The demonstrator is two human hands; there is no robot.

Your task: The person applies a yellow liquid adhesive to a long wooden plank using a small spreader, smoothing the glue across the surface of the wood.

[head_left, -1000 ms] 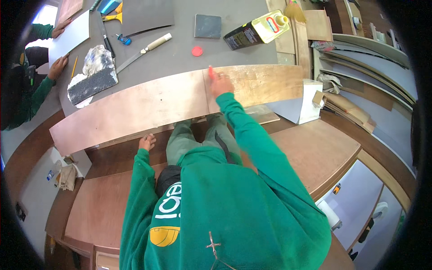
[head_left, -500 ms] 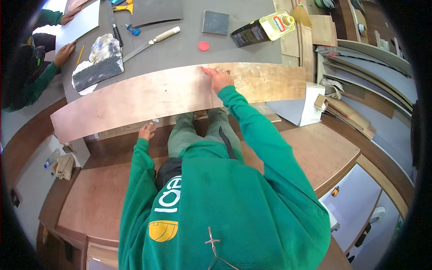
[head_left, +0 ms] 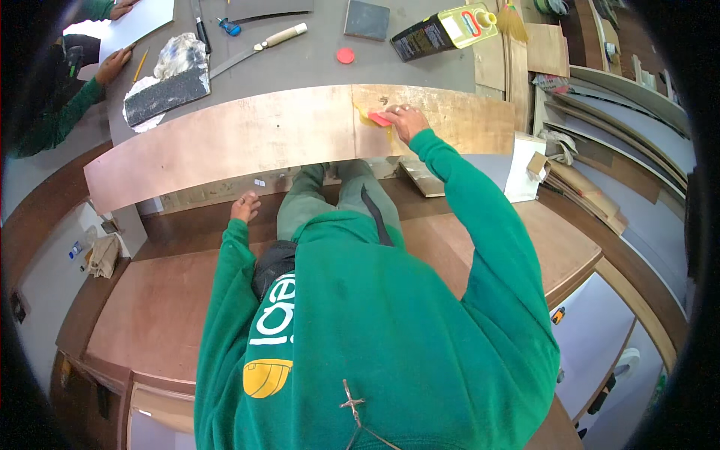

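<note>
Grey counter (head_left: 315,64); plywood panel (head_left: 217,135): yellow smear (head_left: 359,113) nr seam (head_left: 353,146), L end bare. R grip (head_left: 409,121) pinching spreader (head_left: 380,119); L grip (head_left: 245,206) half-curled, empty.

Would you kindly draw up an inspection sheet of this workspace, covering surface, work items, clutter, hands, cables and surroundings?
Surface: grey tabletop, visible beyond the board.
Work items: long curved wooden board with a seam and yellowish smear; small red tool.
Clutter: pale-handled knife, dark block with white residue, red cap, black-and-yellow can, grey square block.
Hands: right hand holds the red tool at the board; left hand visibly empty, below the board.
Cables: nothing seen.
Surroundings: co-worker's hand at left; stored sheets at right.
</note>
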